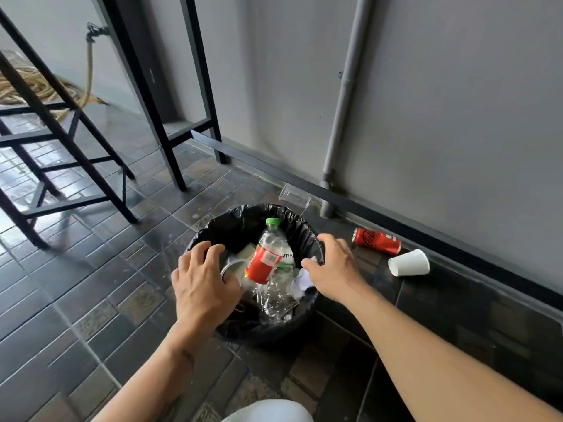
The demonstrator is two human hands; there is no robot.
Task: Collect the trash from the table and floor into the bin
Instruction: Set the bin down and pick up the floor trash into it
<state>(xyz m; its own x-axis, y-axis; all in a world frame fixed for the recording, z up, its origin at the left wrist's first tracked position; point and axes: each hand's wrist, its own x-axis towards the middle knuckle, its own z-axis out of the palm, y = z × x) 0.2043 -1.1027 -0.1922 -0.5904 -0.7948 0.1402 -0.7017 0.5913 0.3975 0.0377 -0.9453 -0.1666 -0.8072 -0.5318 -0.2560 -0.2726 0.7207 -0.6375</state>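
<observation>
A round bin (247,210) lined with a black bag stands on the tiled floor. Inside lie a clear plastic bottle (274,251) with a green cap and red label, crumpled white paper (302,282) and other white scraps. My left hand (204,281) curls over the bin's left rim and my right hand (335,263) grips its right rim. On the floor to the right lie a red drink can (377,240) and a tipped white paper cup (408,263). A clear plastic cup (294,197) lies behind the bin by the wall.
Black metal table legs (170,132) and a stool frame (61,166) stand to the left and behind. A grey pipe (341,117) runs down the wall to the floor. A coiled hose (30,86) lies far left.
</observation>
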